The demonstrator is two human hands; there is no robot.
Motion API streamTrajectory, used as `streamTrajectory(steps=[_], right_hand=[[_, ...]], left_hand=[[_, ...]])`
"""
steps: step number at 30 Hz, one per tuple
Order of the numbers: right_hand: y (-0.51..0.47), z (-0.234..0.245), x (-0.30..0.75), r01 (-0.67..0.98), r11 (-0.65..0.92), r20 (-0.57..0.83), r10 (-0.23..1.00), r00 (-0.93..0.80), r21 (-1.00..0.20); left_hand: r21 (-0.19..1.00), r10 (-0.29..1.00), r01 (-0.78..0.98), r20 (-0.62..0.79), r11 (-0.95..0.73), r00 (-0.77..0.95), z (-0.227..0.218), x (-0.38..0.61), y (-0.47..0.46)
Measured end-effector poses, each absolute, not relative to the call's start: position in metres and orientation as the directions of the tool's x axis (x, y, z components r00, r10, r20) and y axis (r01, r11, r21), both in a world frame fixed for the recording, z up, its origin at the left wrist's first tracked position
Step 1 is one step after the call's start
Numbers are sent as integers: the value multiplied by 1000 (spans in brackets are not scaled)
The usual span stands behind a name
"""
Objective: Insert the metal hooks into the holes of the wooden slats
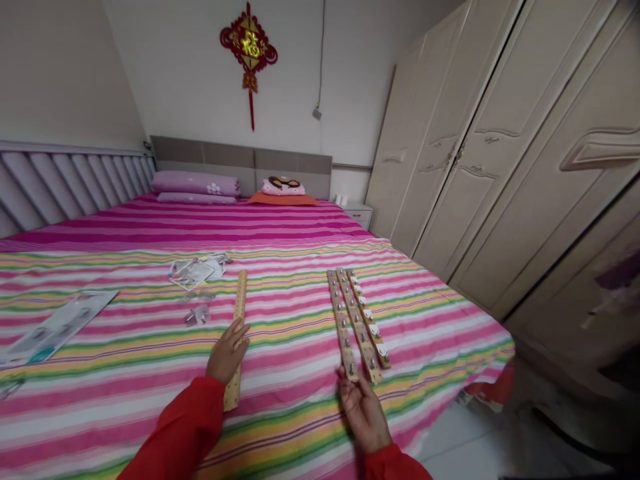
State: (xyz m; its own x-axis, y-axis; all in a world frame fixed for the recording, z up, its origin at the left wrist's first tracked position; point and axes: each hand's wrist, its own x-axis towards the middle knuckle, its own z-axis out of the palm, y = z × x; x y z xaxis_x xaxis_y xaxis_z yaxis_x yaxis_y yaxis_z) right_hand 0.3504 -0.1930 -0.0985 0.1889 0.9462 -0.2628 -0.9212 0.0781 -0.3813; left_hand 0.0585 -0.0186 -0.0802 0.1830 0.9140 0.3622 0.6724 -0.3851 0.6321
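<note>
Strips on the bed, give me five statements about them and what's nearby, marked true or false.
1. The left hand is on the lone strip. True.
2. The right hand is on a pillow. False: it is at the near end of the three strips.
3. The three strips lie side by side. True.
4. The packets lie to the right of the three strips. False: they lie to the left of the lone strip.
5. A red ornament hangs above the headboard. True.
</note>
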Motion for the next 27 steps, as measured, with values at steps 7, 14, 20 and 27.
streamTrajectory(steps=[7,14,20,27], right_hand=[[-197,-85,332,-929,37,-225,966,128,-369],[-175,-53,284,-912,-25,-151,988,41,-410],[-136,-27,220,-854,-41,-77,997,-2,-519],[-107,-20,166,-740,-58,0,997,-78,-670]], left_hand=[[789,954,539,269,-295,129,-76,60,-19],[962,982,233,168,-145,-81,-42,88,-66],[981,999,-192,1,-8,-32,-28,116,-98],[948,988,-307,44,-88,-146,-21,100,-79]])
